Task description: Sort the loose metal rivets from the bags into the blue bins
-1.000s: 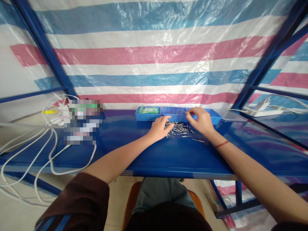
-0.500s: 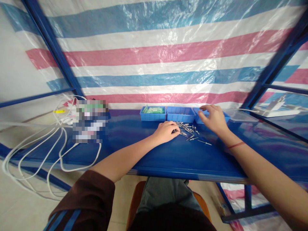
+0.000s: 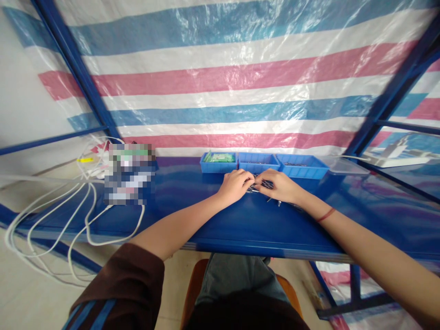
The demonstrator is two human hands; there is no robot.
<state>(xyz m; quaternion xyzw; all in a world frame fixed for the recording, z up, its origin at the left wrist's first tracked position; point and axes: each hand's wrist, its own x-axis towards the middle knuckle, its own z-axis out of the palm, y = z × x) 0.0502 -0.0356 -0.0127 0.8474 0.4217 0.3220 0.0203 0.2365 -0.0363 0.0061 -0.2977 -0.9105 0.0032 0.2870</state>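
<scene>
A heap of small metal pins [image 3: 263, 185] lies on the blue table [image 3: 240, 220] in front of three blue trays. My left hand [image 3: 234, 185] rests at the heap's left edge with its fingers curled onto the pins. My right hand [image 3: 279, 186] lies over the heap's right part, fingers pinched toward the left hand. Both hands meet over the pins and hide most of them. What each pinch holds is too small to make out.
Three blue trays stand in a row at the back: the left tray [image 3: 219, 162] holds green parts, the middle tray [image 3: 258, 162] and right tray [image 3: 301, 166] hold small metal parts. A clear lid [image 3: 347, 166] lies right of them. White cables [image 3: 68, 215] loop at the left.
My right hand has come back from the right tray to the pin heap, beside my left hand. The left hand stayed at the heap.
</scene>
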